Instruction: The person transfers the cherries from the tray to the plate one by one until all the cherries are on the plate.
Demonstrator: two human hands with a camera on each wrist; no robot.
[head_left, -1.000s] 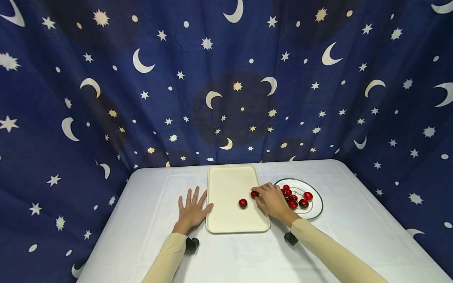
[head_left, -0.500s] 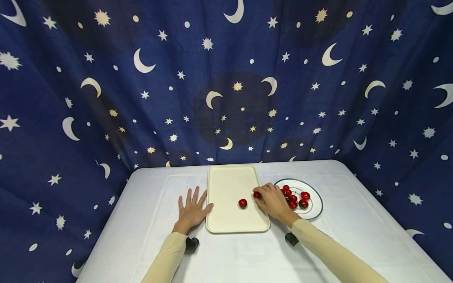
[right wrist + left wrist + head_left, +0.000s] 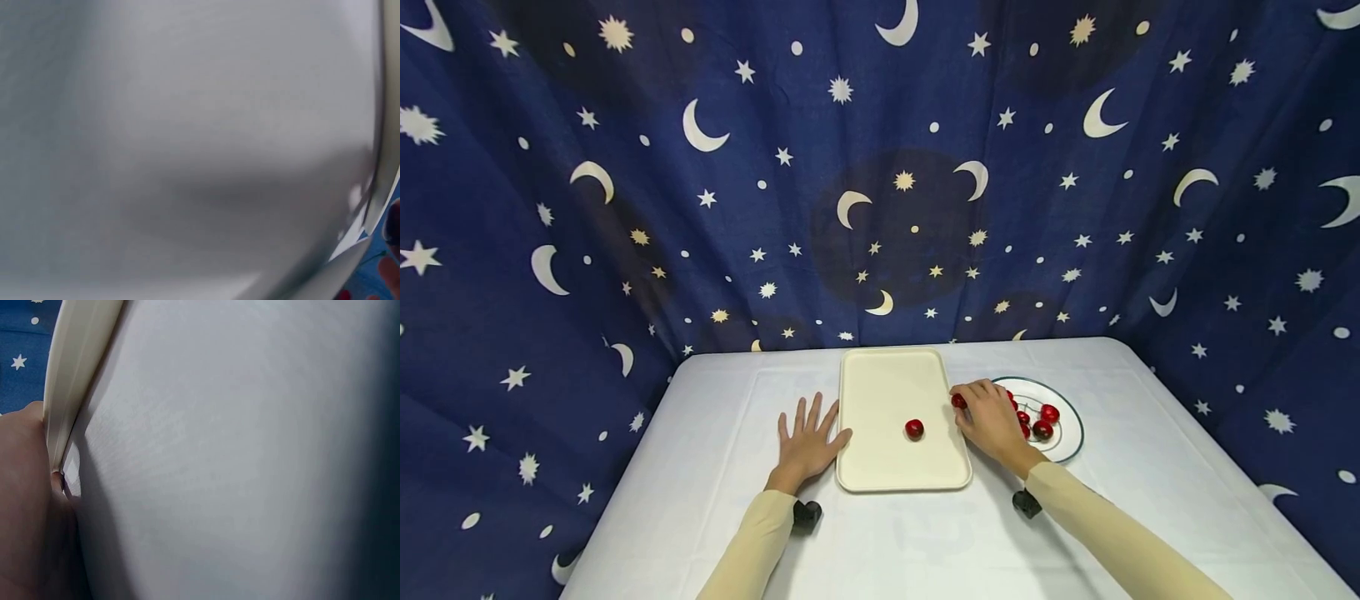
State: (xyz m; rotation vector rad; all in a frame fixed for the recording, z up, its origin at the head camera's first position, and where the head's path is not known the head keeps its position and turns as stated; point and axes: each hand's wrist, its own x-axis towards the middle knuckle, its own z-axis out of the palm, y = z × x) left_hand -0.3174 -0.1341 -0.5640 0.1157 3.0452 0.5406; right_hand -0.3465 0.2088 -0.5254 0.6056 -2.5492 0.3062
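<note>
My right hand pinches a dark red cherry between fingertips and thumb, over the gap between the cream tray and the plate. In the right wrist view, that cherry shows at the right edge. One other cherry sits on the tray, right of its middle. Several cherries lie on the white, dark-rimmed plate, partly hidden behind my right hand. My left hand lies flat with fingers spread on the cloth, its thumb at the tray's left rim.
A white cloth covers the table. Close behind the table's back edge hangs a dark blue curtain with moons and stars, which also runs along both sides. Dark wrist cameras sit under both forearms.
My right hand has moved to the right with its cherry, from over the tray's right side toward the plate. The left hand and the cherry on the tray have stayed put.
</note>
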